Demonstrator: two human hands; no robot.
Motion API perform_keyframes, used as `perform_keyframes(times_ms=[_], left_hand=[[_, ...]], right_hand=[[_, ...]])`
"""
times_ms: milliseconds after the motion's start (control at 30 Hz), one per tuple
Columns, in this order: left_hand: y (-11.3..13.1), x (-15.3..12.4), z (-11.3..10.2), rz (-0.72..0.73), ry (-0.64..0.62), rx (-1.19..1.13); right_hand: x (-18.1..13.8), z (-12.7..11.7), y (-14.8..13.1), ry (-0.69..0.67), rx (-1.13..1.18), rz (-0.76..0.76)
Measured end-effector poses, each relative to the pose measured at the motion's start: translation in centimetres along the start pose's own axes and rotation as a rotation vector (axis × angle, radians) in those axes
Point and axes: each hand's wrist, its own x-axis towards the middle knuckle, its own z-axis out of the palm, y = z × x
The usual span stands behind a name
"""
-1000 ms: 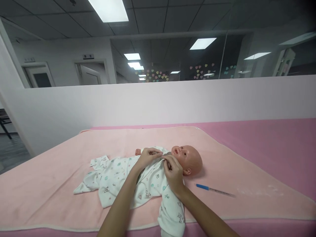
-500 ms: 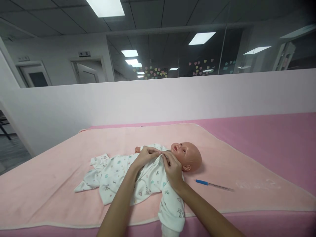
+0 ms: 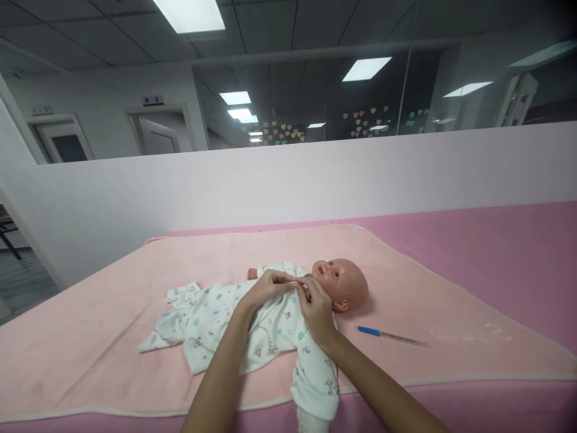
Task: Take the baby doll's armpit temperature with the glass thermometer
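A baby doll (image 3: 347, 282) lies on its back, head to the right, dressed in a white patterned baby romper (image 3: 277, 334). At the doll's upper chest, just below the neck, my left hand (image 3: 268, 288) pinches the romper's front edge. My right hand (image 3: 315, 304) grips the same edge from the other side, with its fingertips almost touching those of the left. Whatever fastener sits between the fingertips is hidden. The romper's near sleeve stretches toward me, and its legs lie flat and loose on the left. One small doll hand (image 3: 252, 274) shows at the far sleeve.
Under the doll spreads a peach blanket (image 3: 103, 313) on a pink padded surface (image 3: 505, 258). A thermometer-like stick with a blue end (image 3: 369, 331) lies right of the doll. Behind stands a low white wall (image 3: 279, 186) with glass above it.
Both hands stay at the doll's chest with only slight finger movement. The pinched cloth edge sits a little lower and flatter. The view has shifted slightly.
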Motion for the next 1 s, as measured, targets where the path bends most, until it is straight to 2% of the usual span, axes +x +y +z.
perform_keyframes(times_ms=[533,800,1000], left_hand=[[0.5,-0.4,0.0,0.106,-0.086,0.168],[0.7,-0.4,0.0,0.089,-0.126,0.244],[0.6,-0.4,0.0,0.085,-0.107,0.287]], right_hand=[[-0.4,0.2,0.5,0.008,-0.042,-0.014],[-0.6,0.5,0.9,0.042,-0.057,0.012],[-0.6,0.6,1.2,0.037,-0.079,0.024]])
